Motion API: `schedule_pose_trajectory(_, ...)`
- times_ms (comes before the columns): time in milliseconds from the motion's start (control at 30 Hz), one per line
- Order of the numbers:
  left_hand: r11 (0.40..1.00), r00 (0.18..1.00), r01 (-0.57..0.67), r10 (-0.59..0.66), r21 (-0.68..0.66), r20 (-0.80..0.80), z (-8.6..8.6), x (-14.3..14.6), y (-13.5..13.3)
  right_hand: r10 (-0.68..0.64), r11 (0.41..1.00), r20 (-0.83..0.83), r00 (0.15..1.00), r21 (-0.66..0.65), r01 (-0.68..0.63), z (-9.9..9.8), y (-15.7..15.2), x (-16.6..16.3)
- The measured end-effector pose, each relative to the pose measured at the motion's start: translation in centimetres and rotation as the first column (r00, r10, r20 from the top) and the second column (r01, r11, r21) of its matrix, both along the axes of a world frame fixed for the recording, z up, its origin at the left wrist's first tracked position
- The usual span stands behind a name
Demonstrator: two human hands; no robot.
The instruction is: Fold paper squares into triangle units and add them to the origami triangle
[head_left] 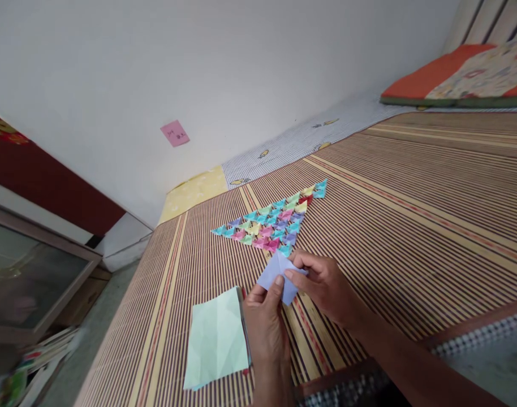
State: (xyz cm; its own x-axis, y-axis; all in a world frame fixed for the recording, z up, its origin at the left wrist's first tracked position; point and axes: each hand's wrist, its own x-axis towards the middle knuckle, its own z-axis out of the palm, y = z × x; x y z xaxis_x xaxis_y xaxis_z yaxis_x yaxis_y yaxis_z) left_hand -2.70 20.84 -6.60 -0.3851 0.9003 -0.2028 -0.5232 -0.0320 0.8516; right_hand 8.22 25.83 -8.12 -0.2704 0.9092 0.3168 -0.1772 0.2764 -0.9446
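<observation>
A light purple sheet of folded paper (270,276) is held up between both hands. My left hand (265,314) pinches its lower left part, thumb on top. At the paper's right corner, my right hand (322,282) grips with thumb and fingers closed. Just beyond the hands, many small folded paper pieces (265,232) in blue, pink, green, yellow, red and purple lie in rows that form a triangle. To the left of my left hand rests a stack of paper sheets (217,336), pale green and creased on top.
A striped bamboo mat (394,226) covers the bed. A white wall (241,68) with a pink note (175,133) stands behind it. Folded orange bedding (436,73) lies at the far right. The bed's left edge drops to the floor, beside a glass-fronted cabinet (29,271).
</observation>
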Motion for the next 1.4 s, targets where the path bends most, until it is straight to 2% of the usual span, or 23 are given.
schedule_pose_trajectory(333, 1.0, 0.997, -0.01, 0.012, -0.026, 0.076, 0.2, 0.4, 0.1, -0.021, 0.998, 0.004, 1.0, 0.06, 0.021, 0.4, 0.0, 0.2)
schedule_pose_trajectory(733, 1.0, 0.995, -0.002, 0.004, -0.012, 0.097, 0.2, 0.3, 0.1, 0.018, 0.999, 0.011, 1.0, 0.038, -0.018, 0.6, 0.1, 0.6)
schedule_pose_trajectory(900, 1.0, 0.999, -0.021, 0.021, 0.009, 0.026, -0.2, 0.2, 0.1, 0.033, 0.999, -0.019, 0.999, -0.014, -0.033, 0.7, 0.1, 0.4)
schedule_pose_trajectory(1067, 1.0, 0.993, -0.01, 0.011, 0.005, -0.118, -1.0, -0.1, 0.0, -0.096, 0.989, -0.092, 0.991, -0.122, 0.084, 0.6, 0.2, 0.2)
schedule_pose_trajectory(1200, 1.0, 0.973, 0.003, -0.005, -0.009, -0.232, -1.5, -0.3, -0.1, -0.01, 0.994, -0.013, 1.0, -0.109, 0.008, 1.2, -0.1, 0.4)
schedule_pose_trajectory(1400, 1.0, 0.973, 0.025, -0.02, 0.016, -0.231, -1.5, -0.1, -0.1, -0.048, 0.998, 0.053, 0.997, -0.042, 0.051, 1.5, -0.4, 0.5)
